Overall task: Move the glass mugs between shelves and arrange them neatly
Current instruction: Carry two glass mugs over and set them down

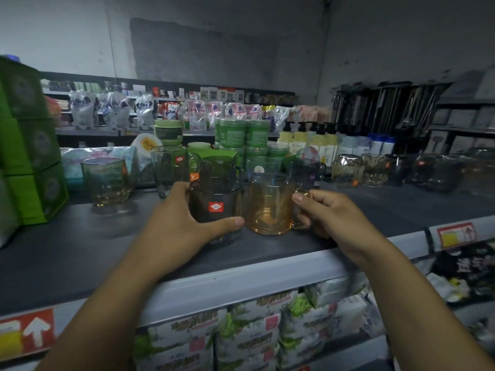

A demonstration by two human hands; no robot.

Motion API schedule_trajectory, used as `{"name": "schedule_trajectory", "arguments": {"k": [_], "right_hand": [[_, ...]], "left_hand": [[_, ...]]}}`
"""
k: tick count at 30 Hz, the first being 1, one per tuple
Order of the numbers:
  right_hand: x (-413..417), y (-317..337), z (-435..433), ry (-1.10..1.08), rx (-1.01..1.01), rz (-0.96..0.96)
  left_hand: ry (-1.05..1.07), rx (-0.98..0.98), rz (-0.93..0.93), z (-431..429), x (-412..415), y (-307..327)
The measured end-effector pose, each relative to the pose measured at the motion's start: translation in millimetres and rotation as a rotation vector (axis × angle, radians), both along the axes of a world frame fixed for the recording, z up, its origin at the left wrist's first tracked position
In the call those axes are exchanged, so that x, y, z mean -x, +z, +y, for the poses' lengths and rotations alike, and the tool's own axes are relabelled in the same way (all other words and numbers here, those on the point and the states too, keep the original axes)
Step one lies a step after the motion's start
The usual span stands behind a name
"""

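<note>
Two glass mugs stand side by side near the front of the dark shelf top (80, 253). My left hand (182, 223) wraps the body of the smoky grey mug (214, 202), which carries a red sticker. My right hand (329, 212) pinches the handle of the amber mug (267, 207). The two mugs touch or nearly touch. Behind them stand a green-tinted mug (219, 167), a clear mug with a white sticker (261, 168) and a dark bluish mug (305, 171). Further left are a tall green glass (167, 167) and a wide green cup (107, 180).
Several rounded clear and dark glass mugs (375, 170) line the shelf at right. Stacked green boxes (29, 145) stand at the left edge. Green jars (241, 135) and pump bottles (318, 140) fill the back. Packaged goods (241, 333) sit on the shelf below.
</note>
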State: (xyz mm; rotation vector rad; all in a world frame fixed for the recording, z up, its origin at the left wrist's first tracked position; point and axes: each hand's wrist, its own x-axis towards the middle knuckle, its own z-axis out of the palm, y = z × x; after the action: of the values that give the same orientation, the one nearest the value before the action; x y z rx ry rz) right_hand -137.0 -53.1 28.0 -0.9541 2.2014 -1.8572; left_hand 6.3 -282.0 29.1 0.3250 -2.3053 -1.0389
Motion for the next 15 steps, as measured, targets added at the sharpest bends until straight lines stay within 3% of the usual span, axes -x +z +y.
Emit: {"name": "schedule_trajectory", "arguments": {"k": [8,15], "right_hand": [[16,6,7,-0.180,0.073,-0.093],[56,23,99,-0.204,0.207,-0.137]], "left_hand": [[0.078,0.096,0.135,21,0,15],[0.052,-0.001,0.126,116,53,13]]}}
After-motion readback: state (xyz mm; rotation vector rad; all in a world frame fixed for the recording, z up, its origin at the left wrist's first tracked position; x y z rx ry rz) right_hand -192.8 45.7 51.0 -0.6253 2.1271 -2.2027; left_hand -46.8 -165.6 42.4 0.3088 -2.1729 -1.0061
